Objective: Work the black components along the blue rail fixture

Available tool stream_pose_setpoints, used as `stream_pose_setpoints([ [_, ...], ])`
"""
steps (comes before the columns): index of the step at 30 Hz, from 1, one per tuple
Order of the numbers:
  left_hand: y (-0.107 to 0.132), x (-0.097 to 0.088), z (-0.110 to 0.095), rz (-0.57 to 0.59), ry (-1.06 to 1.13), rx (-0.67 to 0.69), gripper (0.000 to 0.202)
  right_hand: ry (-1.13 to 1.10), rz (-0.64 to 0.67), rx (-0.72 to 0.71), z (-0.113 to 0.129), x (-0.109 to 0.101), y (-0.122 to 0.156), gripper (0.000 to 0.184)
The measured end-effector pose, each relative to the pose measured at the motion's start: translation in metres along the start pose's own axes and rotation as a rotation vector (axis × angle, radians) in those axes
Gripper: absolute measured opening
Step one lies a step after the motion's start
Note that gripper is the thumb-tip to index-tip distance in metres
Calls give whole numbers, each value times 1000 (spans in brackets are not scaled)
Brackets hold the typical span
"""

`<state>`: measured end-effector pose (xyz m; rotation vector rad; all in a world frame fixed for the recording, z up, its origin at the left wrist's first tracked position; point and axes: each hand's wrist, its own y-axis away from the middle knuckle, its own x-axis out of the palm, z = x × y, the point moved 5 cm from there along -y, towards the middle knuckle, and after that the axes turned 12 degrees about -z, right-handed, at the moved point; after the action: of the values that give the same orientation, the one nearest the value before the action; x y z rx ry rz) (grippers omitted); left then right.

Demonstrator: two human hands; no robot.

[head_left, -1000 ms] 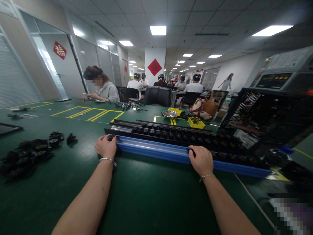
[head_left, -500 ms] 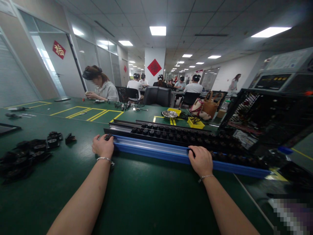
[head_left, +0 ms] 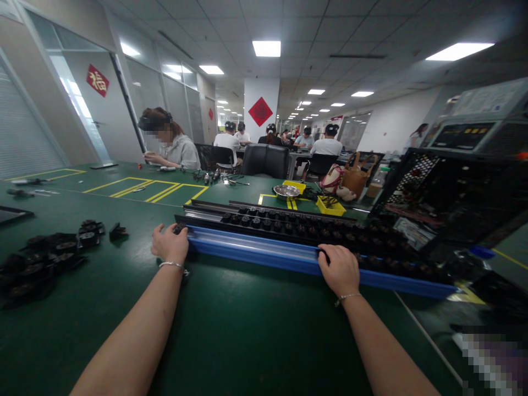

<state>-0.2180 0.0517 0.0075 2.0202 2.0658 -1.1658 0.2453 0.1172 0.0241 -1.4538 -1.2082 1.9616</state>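
A long blue rail point(head_left: 264, 252) lies across the green table point(head_left: 247, 330) in front of me. Behind it sits a long black tray point(head_left: 297, 226) filled with several small black round parts. My left hand point(head_left: 169, 245) is closed at the left end of the blue rail, with a small black part at its fingertips. My right hand point(head_left: 339, 269) rests over the rail near its middle, fingers curled over its far edge.
A heap of black parts point(head_left: 45, 253) lies at the left. A black mesh crate point(head_left: 449, 198) and a grey machine point(head_left: 478, 124) stand at the right. A metal bowl point(head_left: 286, 192), yellow bins point(head_left: 330, 206) and a bag point(head_left: 355, 179) sit further back. People sit at desks beyond.
My left hand has slid a little to the left along the rail's end. My right hand has stayed in place.
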Motion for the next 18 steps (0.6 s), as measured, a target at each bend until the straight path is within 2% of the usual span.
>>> stream_pose_setpoints([
  [6,-1,4,2,-15,65,3,37,15,-3,-12,1,0,0,26],
  [12,-5,16,2,52,246,66,37,4,-2,-7,0,0,0,25],
  [18,-14,18,6,33,239,100,34,2,-9,-8,0,0,0,24],
])
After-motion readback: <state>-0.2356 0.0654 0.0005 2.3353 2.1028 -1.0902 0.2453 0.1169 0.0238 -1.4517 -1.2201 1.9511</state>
